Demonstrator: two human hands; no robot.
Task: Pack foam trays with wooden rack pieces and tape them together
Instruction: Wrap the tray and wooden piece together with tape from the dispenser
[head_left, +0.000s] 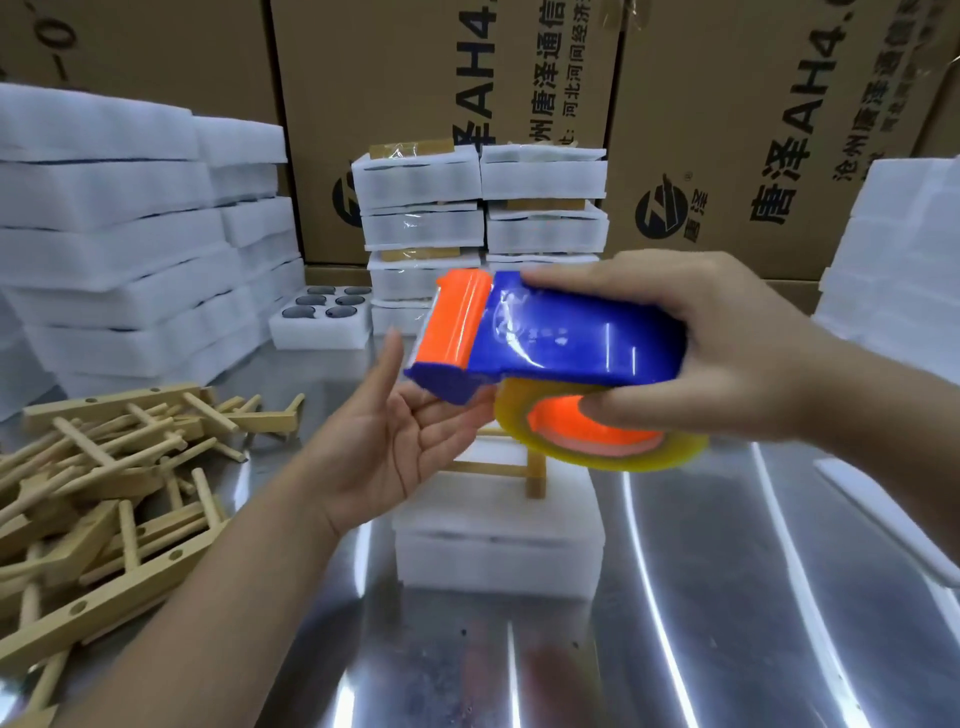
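Observation:
My right hand (717, 343) grips a blue and orange tape dispenser (545, 338) with a roll of clear yellowish tape (597, 441) under it, held in the air over the table. My left hand (395, 431) is palm up with straight fingers, its fingertips touching the dispenser's front underside. Below both hands a closed pair of white foam trays (498, 540) stands on the steel table, with a wooden rack piece (514, 467) lying on top, partly hidden by the hands and tape roll.
A heap of loose wooden rack pieces (104, 483) fills the left of the steel table (727, 597). Stacks of empty foam trays (119, 249) rise at left and right (898, 270). Taped packs (483, 218) and an open tray with holes (322, 317) sit before cardboard boxes (727, 130).

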